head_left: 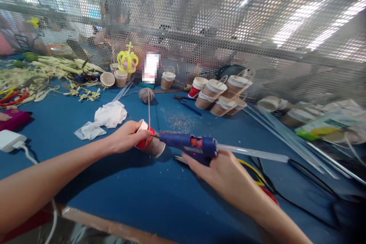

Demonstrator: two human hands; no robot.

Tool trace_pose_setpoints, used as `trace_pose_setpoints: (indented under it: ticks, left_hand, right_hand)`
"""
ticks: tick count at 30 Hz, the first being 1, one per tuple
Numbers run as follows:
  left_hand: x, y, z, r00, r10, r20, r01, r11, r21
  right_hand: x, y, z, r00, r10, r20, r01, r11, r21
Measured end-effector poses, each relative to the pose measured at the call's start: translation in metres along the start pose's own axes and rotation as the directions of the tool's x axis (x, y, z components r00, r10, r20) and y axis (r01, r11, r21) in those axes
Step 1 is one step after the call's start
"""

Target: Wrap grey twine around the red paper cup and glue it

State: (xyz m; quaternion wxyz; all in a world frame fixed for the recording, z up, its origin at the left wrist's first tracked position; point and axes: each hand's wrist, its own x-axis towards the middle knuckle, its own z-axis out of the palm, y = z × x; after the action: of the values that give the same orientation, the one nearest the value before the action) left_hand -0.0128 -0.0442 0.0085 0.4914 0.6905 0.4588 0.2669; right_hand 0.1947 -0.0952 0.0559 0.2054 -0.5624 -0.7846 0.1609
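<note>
My left hand (128, 136) grips a red and white paper cup (142, 125), tilted on its side over the table. Twine (156, 145) is wound round the cup's lower part. A strand of it (149, 112) runs back to a ball of twine (146, 94). In my right hand (219, 167) is a blue hot glue gun (190, 144), its nozzle at the cup's wall beside the winding. A clear glue stick (254, 152) juts from the gun's back. Scissors with yellow and red handles (251, 171) lie partly hidden under my right hand.
Twine-wrapped cups (220, 105) stand stacked at the back right, by long glue sticks (286, 137). White crumpled cloth (111, 114) lies left of the cup. A white charger (11, 140) and plant scraps (57, 65) are at left. A perforated metal screen (183, 15) closes the back.
</note>
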Motion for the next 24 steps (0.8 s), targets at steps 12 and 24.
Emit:
trace_pose_setpoints:
  ticks: [12, 24]
  left_hand:
    - [-0.002, -0.005, -0.001, 0.997, 0.064, 0.042, -0.067, 0.996, 0.061]
    - [-0.003, -0.008, -0.002, 0.988, 0.131, 0.087, -0.136, 0.989, 0.058]
  right_hand:
    - [0.004, 0.003, -0.004, 0.985, 0.155, 0.082, -0.166, 0.974, 0.156]
    - [0.009, 0.009, -0.005, 0.957, 0.216, 0.196, -0.250, 0.954, 0.166]
